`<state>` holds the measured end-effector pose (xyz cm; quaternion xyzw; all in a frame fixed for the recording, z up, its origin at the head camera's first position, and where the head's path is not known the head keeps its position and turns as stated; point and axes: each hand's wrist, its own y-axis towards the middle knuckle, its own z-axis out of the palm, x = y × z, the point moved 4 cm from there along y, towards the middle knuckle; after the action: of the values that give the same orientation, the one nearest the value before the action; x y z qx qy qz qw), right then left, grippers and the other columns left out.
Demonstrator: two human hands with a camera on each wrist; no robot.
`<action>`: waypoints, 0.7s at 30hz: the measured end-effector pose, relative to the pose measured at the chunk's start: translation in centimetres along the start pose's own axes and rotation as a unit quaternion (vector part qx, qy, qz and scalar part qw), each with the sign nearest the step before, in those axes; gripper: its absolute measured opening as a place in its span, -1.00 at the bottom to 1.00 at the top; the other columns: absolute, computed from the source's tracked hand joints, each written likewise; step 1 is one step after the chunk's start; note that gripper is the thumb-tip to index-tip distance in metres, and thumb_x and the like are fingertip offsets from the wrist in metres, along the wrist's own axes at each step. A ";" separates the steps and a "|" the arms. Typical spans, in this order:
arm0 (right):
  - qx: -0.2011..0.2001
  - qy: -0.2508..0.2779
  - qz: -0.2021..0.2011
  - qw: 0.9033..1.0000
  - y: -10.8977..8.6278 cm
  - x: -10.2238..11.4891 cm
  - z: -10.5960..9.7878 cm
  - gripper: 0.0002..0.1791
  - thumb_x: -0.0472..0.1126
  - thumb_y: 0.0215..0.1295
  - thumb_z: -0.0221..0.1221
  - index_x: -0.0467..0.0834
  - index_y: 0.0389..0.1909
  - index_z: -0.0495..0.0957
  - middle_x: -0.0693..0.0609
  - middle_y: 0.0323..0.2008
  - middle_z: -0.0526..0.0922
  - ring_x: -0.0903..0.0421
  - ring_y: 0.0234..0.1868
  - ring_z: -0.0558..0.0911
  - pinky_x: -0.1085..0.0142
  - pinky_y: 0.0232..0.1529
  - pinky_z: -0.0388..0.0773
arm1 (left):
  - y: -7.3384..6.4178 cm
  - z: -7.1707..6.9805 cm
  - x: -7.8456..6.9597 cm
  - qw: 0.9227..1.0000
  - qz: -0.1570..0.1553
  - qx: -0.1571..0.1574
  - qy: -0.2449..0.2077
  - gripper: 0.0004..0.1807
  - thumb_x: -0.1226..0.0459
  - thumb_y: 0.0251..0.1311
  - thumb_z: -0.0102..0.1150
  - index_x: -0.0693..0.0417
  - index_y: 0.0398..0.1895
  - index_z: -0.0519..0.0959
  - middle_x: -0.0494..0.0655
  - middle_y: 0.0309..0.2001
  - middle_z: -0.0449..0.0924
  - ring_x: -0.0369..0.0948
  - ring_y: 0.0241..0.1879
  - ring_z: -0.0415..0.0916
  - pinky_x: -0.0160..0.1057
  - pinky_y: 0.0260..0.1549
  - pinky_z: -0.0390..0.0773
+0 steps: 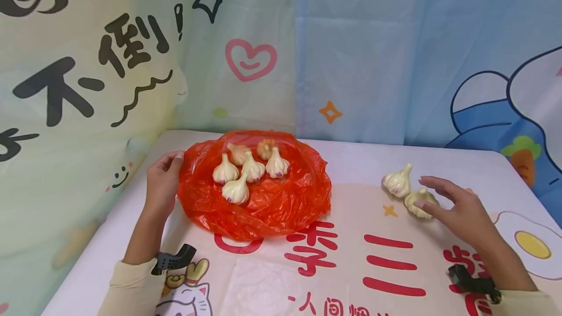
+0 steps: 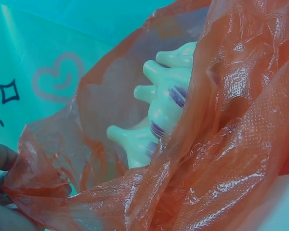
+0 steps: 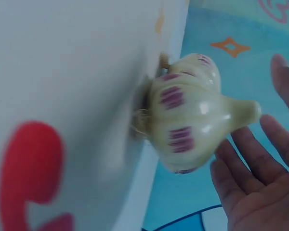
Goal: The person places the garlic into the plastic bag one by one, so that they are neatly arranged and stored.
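A red plastic bag (image 1: 281, 211) lies spread on the table, with several white garlic bulbs (image 1: 236, 191) in it. At its left edge, my left hand (image 1: 161, 184) pinches the rim between thumb and fingers; the left wrist view shows the bag's film (image 2: 38, 178) drawn up there. On the right, my right hand (image 1: 461, 213) reaches around a garlic bulb (image 1: 419, 204), thumb and fingers spread on either side. In the right wrist view this purple-streaked bulb (image 3: 192, 125) points its stem towards the palm, fingertips close by. Another garlic bulb (image 1: 397, 182) lies just beyond it.
A printed cloth (image 1: 351, 262) with red characters covers the table (image 1: 351, 160). Fabric backdrops (image 1: 351, 52) with drawings stand behind the table and along its left side. Each wrist carries a small black camera (image 1: 175, 258).
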<state>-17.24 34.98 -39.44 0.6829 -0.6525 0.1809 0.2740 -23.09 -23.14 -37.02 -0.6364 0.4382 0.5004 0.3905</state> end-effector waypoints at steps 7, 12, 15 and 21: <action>-0.022 -0.021 -0.010 0.999 0.1 -0.9 0.5 -0.49 -0.06 0.36 0.20 -0.29 0.21 0.47 -0.42 0.09 0.50 -0.49 0.13 0.39 -0.35 0.29 -0.37 | 0.1 -0.2 0.1 1.000 -0.004 -0.001 0.002 -0.57 0.03 0.46 -0.10 0.08 0.19 0.49 -0.04 0.06 0.45 -0.15 -0.02 0.38 -0.48 -0.12 0.50; -0.034 -0.032 -0.004 0.999 0.1 -0.9 0.4 -0.54 -0.10 0.38 0.19 -0.29 0.17 0.50 -0.41 0.05 0.53 -0.48 0.11 0.41 -0.32 0.32 -0.32 | 0.1 -0.3 -0.1 1.000 -0.002 -0.001 0.000 -0.57 0.04 0.47 -0.11 0.09 0.20 0.49 -0.04 0.06 0.45 -0.16 -0.03 0.39 -0.48 -0.12 0.51; -0.038 -0.036 0.001 0.999 0.0 -0.8 0.4 -0.55 -0.14 0.38 0.18 -0.28 0.21 0.48 -0.41 0.06 0.53 -0.47 0.12 0.40 -0.32 0.32 -0.25 | 0.1 -0.2 -0.1 1.000 0.000 -0.001 -0.004 -0.58 0.05 0.47 -0.10 0.10 0.20 0.49 -0.03 0.06 0.45 -0.16 -0.04 0.40 -0.48 -0.12 0.51; -0.039 -0.041 0.022 0.998 -0.1 -0.3 0.0 -0.52 -0.14 0.42 0.13 -0.23 0.29 0.42 -0.38 0.13 0.49 -0.43 0.17 0.39 -0.26 0.15 0.28 | 0.0 -0.2 0.0 1.000 -0.012 -0.002 -0.005 -0.57 0.03 0.46 -0.09 0.06 0.20 0.50 -0.03 0.08 0.47 -0.15 -0.04 0.42 -0.47 -0.13 0.52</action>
<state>-17.13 35.19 -39.60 0.6639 -0.6848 0.1336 0.2691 -23.02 -23.34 -36.94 -0.6396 0.4278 0.4999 0.3974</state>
